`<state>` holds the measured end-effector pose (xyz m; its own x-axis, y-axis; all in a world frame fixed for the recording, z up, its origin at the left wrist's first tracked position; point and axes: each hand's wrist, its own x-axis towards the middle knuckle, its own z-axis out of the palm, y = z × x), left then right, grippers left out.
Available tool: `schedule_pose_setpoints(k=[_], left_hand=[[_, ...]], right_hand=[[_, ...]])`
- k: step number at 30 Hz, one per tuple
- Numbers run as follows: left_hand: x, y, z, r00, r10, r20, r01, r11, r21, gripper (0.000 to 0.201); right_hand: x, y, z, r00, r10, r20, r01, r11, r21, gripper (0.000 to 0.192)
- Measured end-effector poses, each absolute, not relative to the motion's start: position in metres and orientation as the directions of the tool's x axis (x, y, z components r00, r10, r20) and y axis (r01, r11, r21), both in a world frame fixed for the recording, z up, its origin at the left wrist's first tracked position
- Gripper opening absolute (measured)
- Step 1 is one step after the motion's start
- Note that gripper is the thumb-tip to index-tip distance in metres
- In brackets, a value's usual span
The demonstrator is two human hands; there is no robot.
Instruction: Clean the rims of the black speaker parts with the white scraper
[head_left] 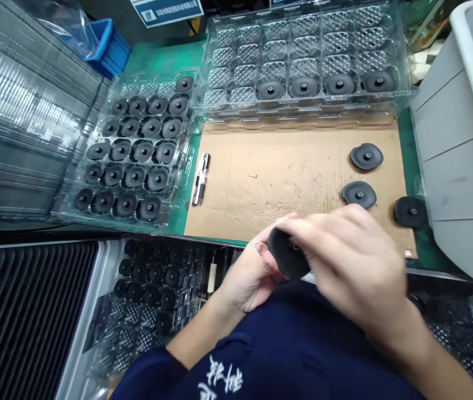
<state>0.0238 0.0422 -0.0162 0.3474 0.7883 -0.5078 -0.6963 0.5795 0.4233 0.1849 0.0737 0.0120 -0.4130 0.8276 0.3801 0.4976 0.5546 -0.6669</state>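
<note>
We hold one black disc [286, 258] in front of our dark blue shirt [303, 328], by the near edge of the bench [178, 58]. The fingers of our left hand [247, 275] are clamped on the disc. Our right hand [357, 266] is bent over the other side of it and looks blurry, so we cannot tell if those fingers pinch it or only touch it. The disc is tilted.

There is white writing [223, 380] on our shirt, turned on its side. Two of the signs look like 科 and 技. A blue and white label [168, 11] at the top is upside down, and its words are too small for us to read.

Two more discs [367, 156] lie on the brown cardboard [261, 150], and a third loose disc [410, 212] lies over its right edge, next to the big gray bin [453, 150]. A black and silver cutter [202, 179] lies at the left side of the cardboard. The clear left tray [148, 89] is nearly full of black discs. The clear back tray [273, 50] has four in its front row.
</note>
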Motion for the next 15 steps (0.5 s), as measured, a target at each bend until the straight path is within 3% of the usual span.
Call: schedule_pose_setpoints(k=[2,3,5,7,8,10,12,15], left_hand=[[0.025,0.041,-0.016,0.372,0.775,-0.510,-0.695,0.597,0.401,0.048],[0.025,0.040,-0.016,0.379,0.770,-0.513,-0.689,0.605,0.400,0.047],[0.022,0.039,-0.018,0.387,0.768,-0.510,-0.680,0.611,0.405,0.049],[0.020,0.039,-0.021,0.380,0.776,-0.503,-0.685,0.602,0.410,0.045],[0.020,0.039,-0.022,0.380,0.776,-0.503,-0.686,0.601,0.409,0.043],[0.020,0.039,-0.025,0.373,0.777,-0.507,-0.688,0.598,0.411,0.038],[0.020,0.040,-0.027,0.369,0.773,-0.516,-0.683,0.602,0.414,0.036],[0.019,0.040,-0.028,0.322,0.788,-0.526,-0.672,0.581,0.459,0.044]], right_hand=[[0.179,0.086,0.007,-0.509,0.705,0.494,0.273,0.676,-0.684,0.027],[0.177,0.090,0.005,-0.548,0.685,0.480,0.207,0.666,-0.716,0.026],[0.175,0.095,0.002,-0.567,0.745,0.350,0.294,0.580,-0.760,0.026],[0.175,0.094,0.002,-0.527,0.799,0.289,0.452,0.551,-0.701,0.025],[0.174,0.093,0.002,-0.518,0.790,0.327,0.456,0.579,-0.676,0.025],[0.174,0.092,0.002,-0.555,0.716,0.423,0.311,0.650,-0.693,0.027],[0.174,0.093,0.001,-0.565,0.725,0.394,0.230,0.597,-0.768,0.027],[0.170,0.095,0.004,-0.472,0.849,0.238,0.437,0.460,-0.773,0.026]])
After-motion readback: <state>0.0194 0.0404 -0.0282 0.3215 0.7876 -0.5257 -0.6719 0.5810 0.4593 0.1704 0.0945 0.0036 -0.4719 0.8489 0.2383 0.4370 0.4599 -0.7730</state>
